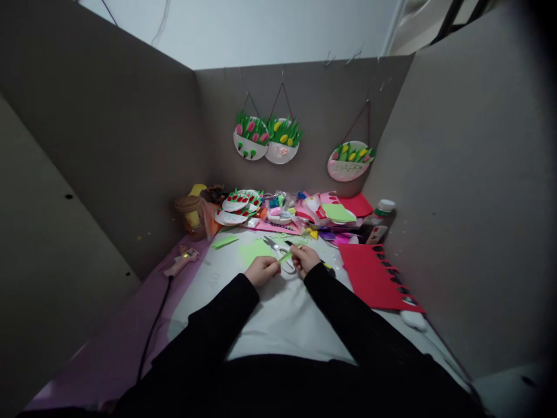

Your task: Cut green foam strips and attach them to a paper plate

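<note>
1. Grey partitions (470,174) box in the pale surface (287,325), and from my remote seat I see black sleeves (217,316) reach across its near part.
2. Off to the right, a white rounded object (413,320) sits just beside the near corner of a red sheet (369,276) with a scalloped edge; both lie to the side, which leaves elbow room.
3. On the left, I note a pink glue gun (181,262) resting well apart from the hands, probably so its hot tip and cord stay clear.
4. My attention goes to the green strip (285,257), between the hands above the middle of the surface. The left hand (262,271) has its fingers clamped on one end; the right hand (307,259) appears to pinch the other, likely to keep so narrow a piece steady. I cannot identify the dark tip beside the right fingers.
5. Scissors (288,268) lie partly behind the hands, within easy reach, near a green sheet (252,251).
6. Farther back, stacked decorated plates (237,203) and mixed craft supplies (278,211) crowd the rear, presumably to free the front.
7. Beyond, three flower plates (282,152) hang by cords on the back partition, safely off the surface.
</note>
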A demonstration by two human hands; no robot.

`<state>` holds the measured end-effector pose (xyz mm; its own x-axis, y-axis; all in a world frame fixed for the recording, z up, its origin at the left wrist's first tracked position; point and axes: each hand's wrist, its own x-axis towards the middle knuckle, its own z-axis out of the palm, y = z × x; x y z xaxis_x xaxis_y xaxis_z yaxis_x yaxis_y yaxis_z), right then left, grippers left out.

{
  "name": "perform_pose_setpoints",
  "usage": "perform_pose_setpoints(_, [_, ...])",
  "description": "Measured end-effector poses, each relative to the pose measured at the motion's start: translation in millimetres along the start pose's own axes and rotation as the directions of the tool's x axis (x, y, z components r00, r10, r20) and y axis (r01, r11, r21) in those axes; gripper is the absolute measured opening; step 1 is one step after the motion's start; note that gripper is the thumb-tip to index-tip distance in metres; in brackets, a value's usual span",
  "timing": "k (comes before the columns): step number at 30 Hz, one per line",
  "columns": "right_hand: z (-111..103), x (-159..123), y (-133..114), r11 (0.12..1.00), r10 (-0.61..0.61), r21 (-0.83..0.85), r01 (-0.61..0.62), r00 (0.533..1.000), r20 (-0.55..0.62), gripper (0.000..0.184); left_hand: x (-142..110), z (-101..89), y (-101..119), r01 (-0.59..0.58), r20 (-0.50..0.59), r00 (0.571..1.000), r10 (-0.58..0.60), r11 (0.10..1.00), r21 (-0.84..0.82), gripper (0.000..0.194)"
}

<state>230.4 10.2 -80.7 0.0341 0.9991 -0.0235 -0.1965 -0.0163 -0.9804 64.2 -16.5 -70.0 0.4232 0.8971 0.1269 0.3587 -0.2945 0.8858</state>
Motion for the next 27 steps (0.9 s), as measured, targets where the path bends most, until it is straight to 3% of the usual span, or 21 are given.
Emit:
perform_pose_setpoints(2, [-10.1,7.5,-5.2,0.998,-0.013,0.053,0.018,0.994,-0.104,0.04,0.4,-2.2,-1.9,-0.009,-0.034,0.999,0.01,1.0,0.024,0.028])
perform_pose_setpoints(4, [-16.7,12.4,-5.7,0.998,-0.056,0.022,0.06,0.986,-0.158,0.04,1.4,-3.2,-4.0,-0.033,-0.139,0.99,0.04,0.998,0.052,0.028])
perform_pose_setpoints(7, [-14.6,11.7,4.0,0.985,-0.119,-0.135,0.104,0.986,-0.114,0.037,3.2,-1.6,-5.4,-0.082,-0.297,0.95,0.099,0.994,0.071,0.023])
perform_pose_setpoints(10, [-1.8,3.4,17.2,0.957,-0.157,-0.246,0.156,0.988,0.016,0.037,3.6,2.6,-4.4,-0.097,-0.29,0.95,0.116,0.992,0.08,0.022])
perform_pose_setpoints(12, [6.1,-1.8,20.7,0.964,-0.148,-0.215,0.159,0.987,0.066,0.036,2.7,4.3,-4.1,-0.085,-0.258,0.96,0.109,0.991,0.102,0.02])
perform_pose_setpoints(15, [7.7,-2.8,14.7,0.992,-0.092,-0.082,0.093,0.996,0.018,0.036,0.9,-3.2,-7.4,-0.081,-0.252,0.96,0.119,0.984,0.155,0.02])
perform_pose_setpoints(18, [-3.1,3.7,2.7,0.995,-0.103,-0.009,0.102,0.99,-0.1,0.036,0.5,-32.4,-16.1,-0.066,-0.315,0.939,0.14,0.97,0.233,0.015])
perform_pose_setpoints(21, [-15.0,10.2,-2.9,0.983,-0.169,-0.092,0.156,0.974,-0.152,0.034,2.6,-80.7,-28.1,0.049,-0.541,0.834,0.106,0.963,0.264,0.011])
perform_pose_setpoints(23, [-17.6,11.2,-1.1,0.956,-0.217,-0.227,0.186,0.968,-0.123,0.033,3.6,-112.8,-36.7,0.169,-0.634,0.772,0.05,0.945,0.28,0.01])
perform_pose_setpoints(25, [-15.7,8.7,3.0,0.874,-0.286,-0.423,0.241,0.957,-0.047,0.031,3.3,-135.2,-45.0,0.368,-0.627,0.778,-0.032,0.832,0.415,0.015])
perform_pose_setpoints(27, [-11.3,3.8,6.4,0.699,-0.355,-0.637,0.326,0.931,0.087,0.026,2.5,-143.1,-51.3,0.501,-0.647,0.762,-0.034,0.664,0.555,0.025])
